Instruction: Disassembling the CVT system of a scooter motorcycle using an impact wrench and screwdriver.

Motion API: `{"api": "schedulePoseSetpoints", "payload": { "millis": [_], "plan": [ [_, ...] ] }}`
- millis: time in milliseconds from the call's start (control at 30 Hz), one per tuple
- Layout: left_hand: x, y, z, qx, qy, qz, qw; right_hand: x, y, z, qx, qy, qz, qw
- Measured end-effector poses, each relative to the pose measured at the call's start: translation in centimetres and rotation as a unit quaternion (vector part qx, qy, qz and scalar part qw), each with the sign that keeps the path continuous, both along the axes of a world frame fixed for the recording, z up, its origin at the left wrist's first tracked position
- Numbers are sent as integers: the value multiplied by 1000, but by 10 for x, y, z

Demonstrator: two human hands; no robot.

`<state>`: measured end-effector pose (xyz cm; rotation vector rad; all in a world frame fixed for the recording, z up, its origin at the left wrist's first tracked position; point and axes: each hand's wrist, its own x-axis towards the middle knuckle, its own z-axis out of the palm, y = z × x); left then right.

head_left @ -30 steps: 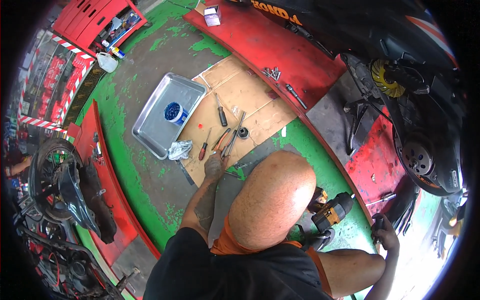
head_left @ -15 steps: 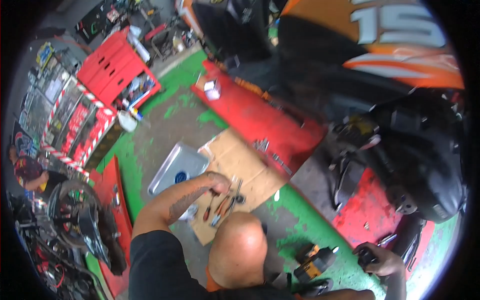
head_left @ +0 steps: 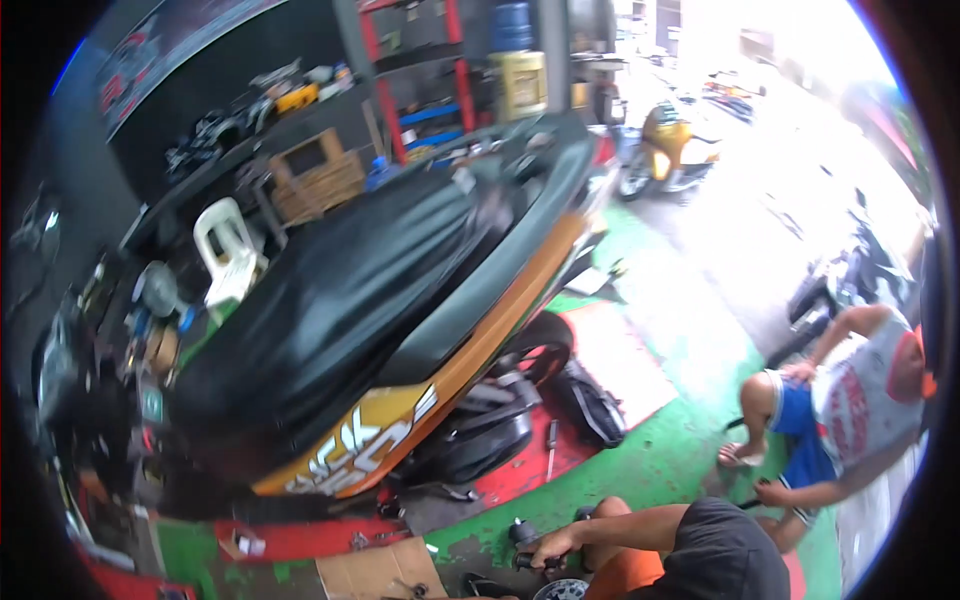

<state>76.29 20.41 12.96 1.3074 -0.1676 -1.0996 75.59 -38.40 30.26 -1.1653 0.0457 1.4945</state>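
From the lower right, my right arm in a black sleeve reaches over the orange shorts on my leg. My right hand is closed around a dark tool with a rounded end; blur hides its exact kind. Below that hand is a round, pale patterned item, cut off by the lower edge. A piece of cardboard lies farther left, with a few small metal tools on it. My left hand does not show.
An orange motorcycle, partly draped in black cloth, stands over a red platform. A long metal tool lies there. Another person sits at right. A white chair and red shelving stand behind.
The view has swung up and to the right, bringing the whole motorcycle and the seated person in. My left hand has left the picture. My right hand still grips something dark.
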Motion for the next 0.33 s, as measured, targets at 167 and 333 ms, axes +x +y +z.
{"api": "schedulePoseSetpoints", "payload": {
  "millis": [167,333],
  "plan": [
    [12,-160,117,159,-308,-294,891,-47,-50,15,-14,36,-162,986],
    [-177,-342,330,428,-406,-248,768,-64,-76,97,34,0,-210,977]
  ]
}}
